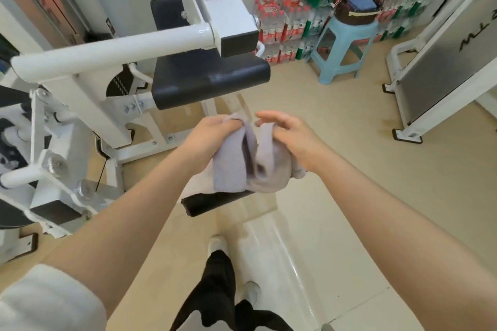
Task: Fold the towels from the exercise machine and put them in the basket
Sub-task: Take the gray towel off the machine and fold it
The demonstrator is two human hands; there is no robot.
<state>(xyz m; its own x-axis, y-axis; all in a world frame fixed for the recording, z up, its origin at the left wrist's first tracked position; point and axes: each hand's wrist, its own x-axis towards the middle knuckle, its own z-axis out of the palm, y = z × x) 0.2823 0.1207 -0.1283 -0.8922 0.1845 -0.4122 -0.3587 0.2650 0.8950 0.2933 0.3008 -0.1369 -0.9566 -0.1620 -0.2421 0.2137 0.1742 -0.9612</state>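
Upper left and centre of the frame: white-framed exercise machine with black padded seat, standing on the beige tiled floor. Right edge: a second white machine with a grey panel. Upper right: stacked packs of bottled water against the wall; before them a light-blue plastic stool carrying a dark round basket with a folded blue towel inside. Centre: a crumpled grey towel held in mid-air between both hands, above the floor and in front of the seat. Left hand grips the towel's left side with curled fingers; right hand clasps its right fold, upper fingers loosely extended.
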